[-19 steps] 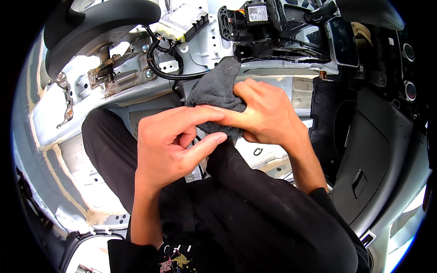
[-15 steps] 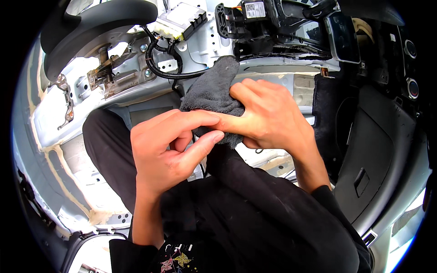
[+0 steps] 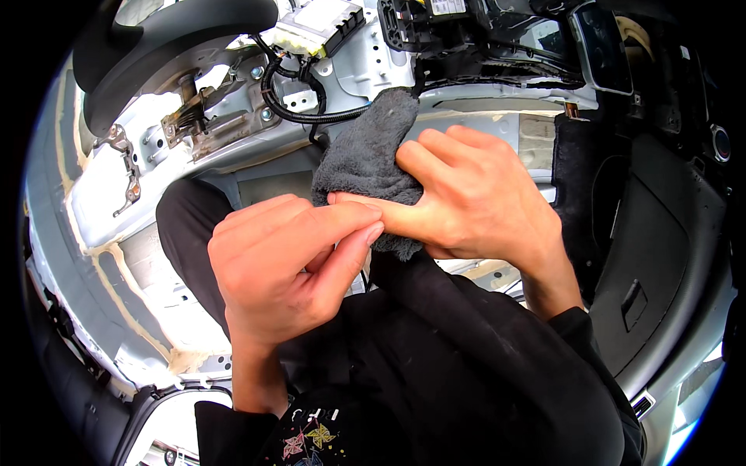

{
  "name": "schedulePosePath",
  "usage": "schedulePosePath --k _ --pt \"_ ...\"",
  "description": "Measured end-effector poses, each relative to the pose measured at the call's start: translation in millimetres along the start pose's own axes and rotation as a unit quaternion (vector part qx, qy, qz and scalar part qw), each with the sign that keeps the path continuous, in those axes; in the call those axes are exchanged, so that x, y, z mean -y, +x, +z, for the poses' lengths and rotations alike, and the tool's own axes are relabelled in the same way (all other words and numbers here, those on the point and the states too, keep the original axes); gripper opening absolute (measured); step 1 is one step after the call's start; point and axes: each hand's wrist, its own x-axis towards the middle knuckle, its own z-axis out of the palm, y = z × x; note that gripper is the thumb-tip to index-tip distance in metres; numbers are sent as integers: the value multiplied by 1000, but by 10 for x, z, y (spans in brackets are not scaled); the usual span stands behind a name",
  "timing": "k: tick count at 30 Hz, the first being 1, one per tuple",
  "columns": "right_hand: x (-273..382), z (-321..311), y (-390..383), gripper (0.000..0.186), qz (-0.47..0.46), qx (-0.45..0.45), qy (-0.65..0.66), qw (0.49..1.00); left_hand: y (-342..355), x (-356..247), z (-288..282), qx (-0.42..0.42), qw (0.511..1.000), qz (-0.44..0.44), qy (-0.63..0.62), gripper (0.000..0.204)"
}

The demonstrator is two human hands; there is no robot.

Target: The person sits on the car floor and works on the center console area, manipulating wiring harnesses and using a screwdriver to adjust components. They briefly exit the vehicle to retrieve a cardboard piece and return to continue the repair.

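A dark grey fluffy cloth (image 3: 364,147) is bunched in my right hand (image 3: 482,198), whose fingers curl round it while the thumb lies across its near side. My left hand (image 3: 284,264) is closed in a pinch, its index finger and thumb meeting against my right thumb. Anything held between those fingertips is too small or too hidden to make out. The upper end of the cloth sticks up past my right knuckles, and its lower edge hangs below my right thumb.
I sit in a stripped car interior, black trousers under my hands. A steering wheel (image 3: 167,54) is at upper left, a white control box (image 3: 322,23) with a black cable loop (image 3: 284,109) beyond the cloth. At right is a black door panel (image 3: 641,256).
My left index finger and thumb have closed together against my right thumb. My right hand still grips the cloth. The whole view has shifted slightly.
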Motion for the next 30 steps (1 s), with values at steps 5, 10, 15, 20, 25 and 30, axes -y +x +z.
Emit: schedulePosePath --k 5,10,15,20,25,30 --pt "17 0 1 42 -8 -6 -8 1000 -6 -33 18 -14 997 51 48 18" --pt "20 3 -2 42 -9 -15 -14 1000 -23 -42 2 10 994 68 88 15" --pt "33 26 5 39 -16 -30 -16 999 -62 9 30 1 996 68 60 14" --pt "50 98 -6 37 -22 -68 -31 997 -100 18 16 10 998 52 46 14" --pt "77 94 17 35 -25 -71 -32 997 -130 17 12 12 1000 21 19 14" --pt "85 74 21 35 -39 -56 -30 997 -187 8 1 -10 999 -47 -25 8"
